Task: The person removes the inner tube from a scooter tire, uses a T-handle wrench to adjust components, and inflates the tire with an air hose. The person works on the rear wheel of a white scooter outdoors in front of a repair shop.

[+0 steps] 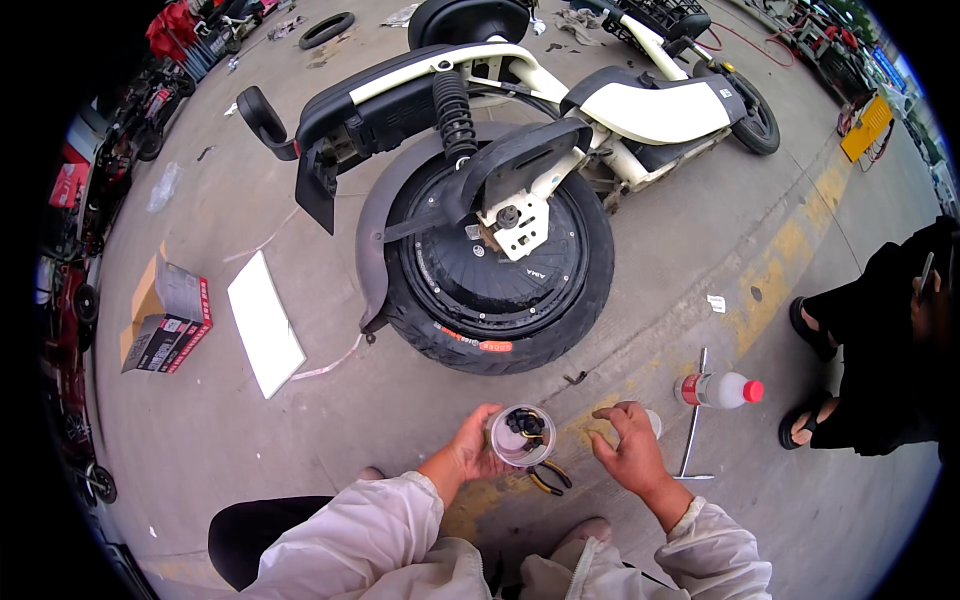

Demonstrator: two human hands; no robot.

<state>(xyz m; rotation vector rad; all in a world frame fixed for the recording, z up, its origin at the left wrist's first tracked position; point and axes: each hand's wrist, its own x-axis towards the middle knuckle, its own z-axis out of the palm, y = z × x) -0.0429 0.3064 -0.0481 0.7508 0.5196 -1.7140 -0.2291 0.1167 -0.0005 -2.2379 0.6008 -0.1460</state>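
My left hand (474, 446) is closed around the side of a clear round plastic tub (497, 458). Inside the tub lie small black parts (525, 424), too small to name. To the right of it, my right hand (632, 452) is in the air with thumb and forefinger apart and nothing visible between them. Partly behind that hand shows a pale round lid-like disc (655, 422); whether the hand touches it, I cannot tell. Below the tub, pliers (549, 479) with yellow-and-black handles lie on the ground.
A cream electric scooter (650, 107) lies on its side ahead, its rear wheel (500, 270) nearest me. On the right are a bottle (722, 389) with a red cap, a metal T-handle wrench (692, 440) and a standing person (880, 350). An open carton (172, 318) and white board (263, 322) lie left.
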